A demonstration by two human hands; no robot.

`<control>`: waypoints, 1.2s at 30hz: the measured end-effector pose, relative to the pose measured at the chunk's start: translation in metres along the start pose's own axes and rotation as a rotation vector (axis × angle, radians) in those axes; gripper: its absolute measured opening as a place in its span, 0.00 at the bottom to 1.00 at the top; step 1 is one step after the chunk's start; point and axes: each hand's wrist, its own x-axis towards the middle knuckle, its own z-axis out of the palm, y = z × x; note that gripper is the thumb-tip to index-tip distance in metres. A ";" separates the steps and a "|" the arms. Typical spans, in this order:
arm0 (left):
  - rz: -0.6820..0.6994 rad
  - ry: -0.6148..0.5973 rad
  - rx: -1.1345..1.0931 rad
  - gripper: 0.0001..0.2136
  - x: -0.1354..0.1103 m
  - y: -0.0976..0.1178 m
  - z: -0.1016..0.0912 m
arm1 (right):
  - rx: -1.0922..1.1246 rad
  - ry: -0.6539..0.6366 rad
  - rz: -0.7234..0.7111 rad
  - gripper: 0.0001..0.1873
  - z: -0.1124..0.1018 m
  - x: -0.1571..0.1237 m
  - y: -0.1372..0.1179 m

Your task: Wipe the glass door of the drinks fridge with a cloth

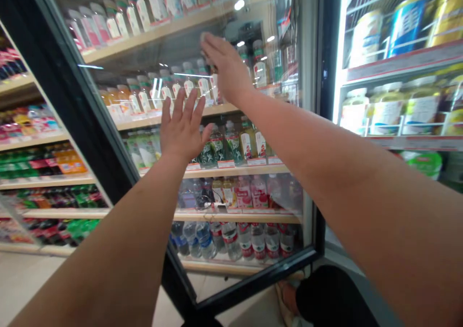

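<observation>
Pale shelves point(231, 171): upright bottles point(233, 146). Cooler shelf point(405, 64): cans point(407, 25).

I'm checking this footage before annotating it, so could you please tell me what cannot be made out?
All in the head view:
Right hand: its palm is turned away, so whether it holds anything is unclear.
Green item: partly covered by the right forearm.
Gold can: cut off by the right edge.
Bottom-shelf bottles: label print too small and blurred.
</observation>
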 end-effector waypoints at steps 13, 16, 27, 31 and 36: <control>0.049 0.049 0.050 0.33 -0.001 -0.001 0.000 | 0.163 0.041 -0.006 0.33 0.012 -0.052 -0.015; 0.048 0.033 0.078 0.32 -0.001 -0.001 0.000 | 0.165 0.148 0.202 0.34 0.022 -0.012 -0.022; 0.010 0.009 0.013 0.33 -0.001 0.001 -0.001 | 0.040 0.033 -0.063 0.29 0.003 -0.010 -0.009; -0.040 -0.052 -0.019 0.34 0.000 0.003 -0.003 | 0.045 0.058 -0.029 0.32 0.007 -0.085 -0.005; -0.078 -0.090 -0.066 0.34 0.003 -0.003 0.001 | 0.192 -0.164 -0.359 0.30 0.016 -0.172 -0.021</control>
